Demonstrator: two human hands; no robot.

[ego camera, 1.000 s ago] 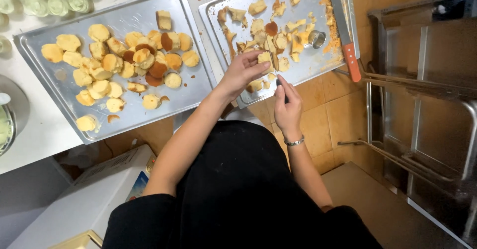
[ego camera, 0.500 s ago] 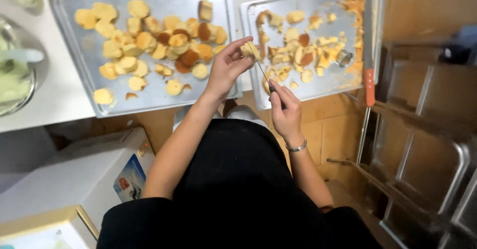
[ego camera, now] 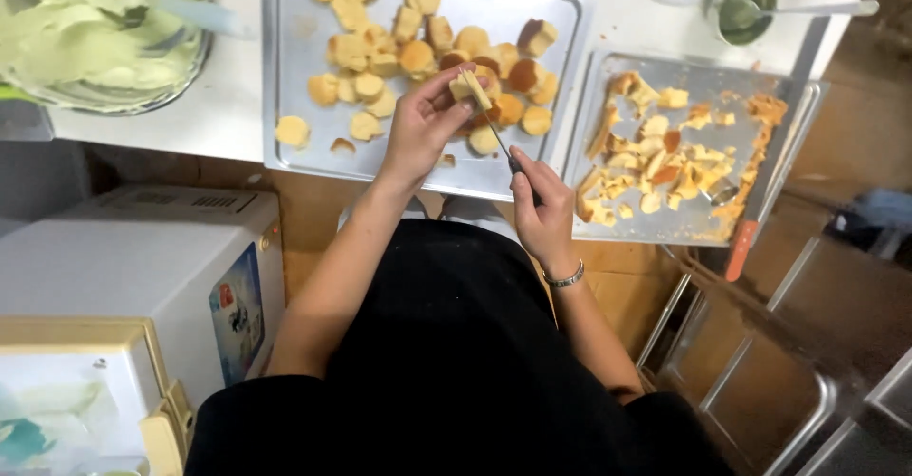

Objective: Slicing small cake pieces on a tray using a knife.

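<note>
My left hand (ego camera: 420, 132) holds a small pale cake piece (ego camera: 466, 87) above the front of a metal baking tray (ego camera: 304, 77) that carries several round golden cake pieces (ego camera: 380, 48). My right hand (ego camera: 541, 205) grips a small knife (ego camera: 494, 134) whose blade points up into the held cake piece. A bracelet sits on my right wrist. To the right, a second metal tray (ego camera: 803, 124) holds cake trimmings and crumbs (ego camera: 655, 167).
A large bowl of pale green cream (ego camera: 95, 39) sits at the left on the white counter. A small cup with a spoon (ego camera: 750, 10) stands at the back right. A white appliance (ego camera: 133, 276) is below left; metal rack frames (ego camera: 760, 381) stand at right.
The view has shifted so the trays sit further right. My left hand carried the cake piece from the trimmings tray over to the left tray, and my right hand brought the knife up to it.
</note>
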